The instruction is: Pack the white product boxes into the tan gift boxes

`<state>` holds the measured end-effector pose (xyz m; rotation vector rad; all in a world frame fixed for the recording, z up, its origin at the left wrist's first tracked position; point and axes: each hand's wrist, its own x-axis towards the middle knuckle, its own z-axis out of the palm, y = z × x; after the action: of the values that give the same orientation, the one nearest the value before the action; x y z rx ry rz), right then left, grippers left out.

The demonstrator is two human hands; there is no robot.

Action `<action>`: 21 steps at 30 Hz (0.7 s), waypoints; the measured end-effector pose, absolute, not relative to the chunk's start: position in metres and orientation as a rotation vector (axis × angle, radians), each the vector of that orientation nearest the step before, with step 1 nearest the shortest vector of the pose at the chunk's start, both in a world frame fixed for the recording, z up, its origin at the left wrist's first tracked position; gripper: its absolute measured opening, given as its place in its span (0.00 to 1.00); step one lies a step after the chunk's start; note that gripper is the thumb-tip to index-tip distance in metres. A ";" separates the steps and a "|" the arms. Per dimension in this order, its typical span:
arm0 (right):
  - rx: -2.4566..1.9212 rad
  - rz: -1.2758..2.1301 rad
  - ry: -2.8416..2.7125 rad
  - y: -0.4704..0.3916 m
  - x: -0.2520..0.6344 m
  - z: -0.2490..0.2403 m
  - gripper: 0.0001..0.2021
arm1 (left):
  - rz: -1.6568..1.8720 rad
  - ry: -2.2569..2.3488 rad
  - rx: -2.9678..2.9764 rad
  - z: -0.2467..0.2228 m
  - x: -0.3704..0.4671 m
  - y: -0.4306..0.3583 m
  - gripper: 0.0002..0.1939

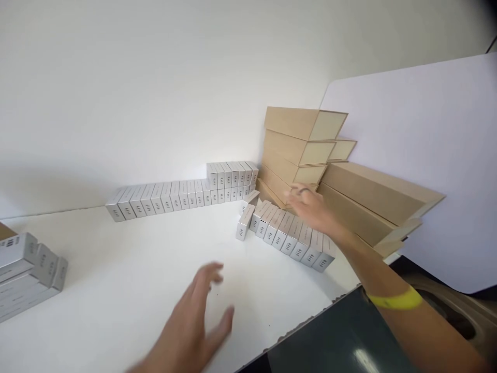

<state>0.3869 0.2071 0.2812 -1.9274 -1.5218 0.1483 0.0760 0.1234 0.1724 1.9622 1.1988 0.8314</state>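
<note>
My left hand [194,316] hovers over the white tabletop with thumb and fingers apart, slightly blurred, and nothing in it. My right hand [308,207], a yellow band on its forearm, reaches over the short row of small silver boxes [285,230] toward the stacked brown boxes [289,147]. Its fingers are bent and partly blurred; whether they touch a box I cannot tell. At the left end of that short row, one silver box [244,223] stands a little askew, with another tilted silver box [250,199] behind it.
A long row of silver boxes [163,197] lines the wall, doubled in height at its right end. More silver boxes [31,269] are piled at the left. Brown boxes [380,191] also lean at the right. A dark surface [330,336] adjoins the table's rough front edge.
</note>
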 end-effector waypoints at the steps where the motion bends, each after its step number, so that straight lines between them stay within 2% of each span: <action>1: -1.922 0.167 -1.469 0.188 0.394 0.276 0.29 | 0.791 1.184 2.031 0.172 0.084 0.150 0.27; 4: -1.862 0.285 -1.072 0.131 0.415 0.244 0.31 | 0.738 1.132 2.065 0.163 0.116 0.223 0.37; 6: -1.859 0.317 -0.881 0.104 0.423 0.213 0.34 | 0.842 1.085 2.034 0.151 0.143 0.257 0.40; 11: -1.810 0.427 -0.660 0.084 0.431 0.152 0.38 | 0.993 1.154 1.911 0.127 0.200 0.300 0.35; 18: -1.786 0.505 -0.692 0.095 0.442 0.155 0.35 | 0.915 1.044 1.892 0.141 0.208 0.327 0.36; 21: -1.768 0.545 -0.662 0.109 0.447 0.151 0.39 | 0.892 1.000 1.860 0.155 0.211 0.342 0.34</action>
<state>0.4475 0.1095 0.1513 -1.7676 -0.6622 0.5454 0.2114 0.3418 0.1555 1.8599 1.0002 0.8918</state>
